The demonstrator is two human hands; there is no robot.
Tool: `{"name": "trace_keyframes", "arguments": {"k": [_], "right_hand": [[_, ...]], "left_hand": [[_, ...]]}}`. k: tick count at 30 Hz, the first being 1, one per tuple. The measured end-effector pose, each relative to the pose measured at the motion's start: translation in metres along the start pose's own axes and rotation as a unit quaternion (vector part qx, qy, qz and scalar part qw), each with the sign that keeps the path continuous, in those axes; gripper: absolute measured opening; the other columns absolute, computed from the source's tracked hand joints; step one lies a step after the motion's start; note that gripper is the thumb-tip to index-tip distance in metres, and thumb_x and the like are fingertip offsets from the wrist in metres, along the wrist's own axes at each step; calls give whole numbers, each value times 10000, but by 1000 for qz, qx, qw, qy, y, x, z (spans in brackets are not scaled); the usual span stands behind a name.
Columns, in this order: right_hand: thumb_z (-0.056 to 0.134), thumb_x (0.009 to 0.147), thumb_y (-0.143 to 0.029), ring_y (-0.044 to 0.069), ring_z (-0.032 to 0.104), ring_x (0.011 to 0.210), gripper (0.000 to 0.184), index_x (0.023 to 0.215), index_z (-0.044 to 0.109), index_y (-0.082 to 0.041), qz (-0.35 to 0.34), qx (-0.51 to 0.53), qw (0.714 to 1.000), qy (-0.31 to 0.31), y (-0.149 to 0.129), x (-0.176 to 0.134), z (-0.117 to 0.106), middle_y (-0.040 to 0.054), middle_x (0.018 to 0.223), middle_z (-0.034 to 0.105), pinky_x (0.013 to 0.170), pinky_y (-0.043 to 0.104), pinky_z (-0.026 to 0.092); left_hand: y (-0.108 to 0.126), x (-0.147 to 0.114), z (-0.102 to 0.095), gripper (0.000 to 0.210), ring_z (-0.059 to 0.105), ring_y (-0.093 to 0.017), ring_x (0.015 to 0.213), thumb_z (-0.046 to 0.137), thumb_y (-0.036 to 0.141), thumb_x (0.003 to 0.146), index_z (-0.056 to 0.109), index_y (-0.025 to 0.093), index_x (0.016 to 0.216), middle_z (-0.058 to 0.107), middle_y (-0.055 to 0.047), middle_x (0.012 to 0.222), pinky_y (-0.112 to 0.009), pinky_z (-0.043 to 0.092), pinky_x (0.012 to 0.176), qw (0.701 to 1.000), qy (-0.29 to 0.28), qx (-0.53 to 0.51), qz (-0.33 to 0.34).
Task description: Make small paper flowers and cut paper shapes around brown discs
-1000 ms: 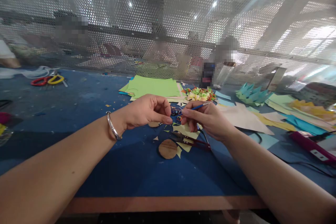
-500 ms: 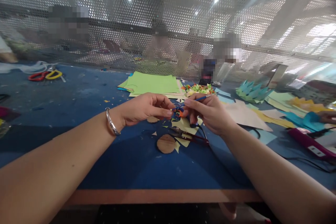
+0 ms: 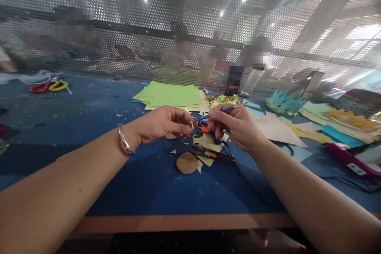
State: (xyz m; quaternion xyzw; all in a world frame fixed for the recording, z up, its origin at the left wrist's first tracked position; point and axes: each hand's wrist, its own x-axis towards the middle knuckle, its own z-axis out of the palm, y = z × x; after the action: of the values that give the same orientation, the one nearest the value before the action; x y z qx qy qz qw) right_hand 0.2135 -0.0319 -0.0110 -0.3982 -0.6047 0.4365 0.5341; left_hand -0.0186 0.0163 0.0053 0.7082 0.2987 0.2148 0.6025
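Observation:
My left hand (image 3: 162, 125) is closed in a pinch, thumb against fingers, on a small pale yellow piece (image 3: 192, 125) that looks like paper. Between the thumb and fingers of my right hand (image 3: 238, 127) is a thin blue pen-like stick (image 3: 228, 109). Its front end reaches the yellow piece; whether the two touch I cannot tell. Below and behind my fingers, partly hidden, lies a blue corded tool (image 3: 218, 139) near an orange bit. Closer to me are a round brown disc (image 3: 187, 163), a tool with dark red handles (image 3: 218, 155) and yellow paper scraps (image 3: 208, 141).
Green paper sheets (image 3: 172, 93) are stacked behind my hands, beside a heap of small coloured cuttings (image 3: 226, 99). Red and yellow-handled scissors (image 3: 49, 86) lie at far left. On the right are spiky blue paper (image 3: 284, 102), loose sheets and a purple power strip (image 3: 345, 158) with cables.
The blue stick's front end now shows more clearly at the yellow piece. Another person's hand at the far right edge has left the view, and the blue paper there lies differently.

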Motion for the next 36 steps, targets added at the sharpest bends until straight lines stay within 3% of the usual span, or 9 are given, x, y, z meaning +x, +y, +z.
{"name": "trace_keyframes", "arguments": {"k": [19,30,36], "right_hand": [[809,839,-439,104,601,422,324,699,713,-164,-17,0,999,29,-4,-1,-3,21,635,711,400,214,462],[823,824,-416,94,577,394,296,699,706,-174,-41,15,997,68,-6,1,-8,8,608,701,376,203,440],[800,835,-409,100,557,400,294,693,696,-173,-79,-33,990,108,-7,2,-15,10,597,674,367,218,420]], "left_hand": [[1,0,-2,164,752,-162,800,837,223,813,729,143,908,780,-77,920,-208,527,622,993,49,-107,-21],[-2,5,-6,128,720,-135,762,825,262,820,795,153,880,784,-71,939,-222,523,660,984,138,-115,9],[-3,5,-5,126,670,-115,744,789,253,845,812,142,901,779,-81,931,-221,504,670,988,130,-81,9]]}}
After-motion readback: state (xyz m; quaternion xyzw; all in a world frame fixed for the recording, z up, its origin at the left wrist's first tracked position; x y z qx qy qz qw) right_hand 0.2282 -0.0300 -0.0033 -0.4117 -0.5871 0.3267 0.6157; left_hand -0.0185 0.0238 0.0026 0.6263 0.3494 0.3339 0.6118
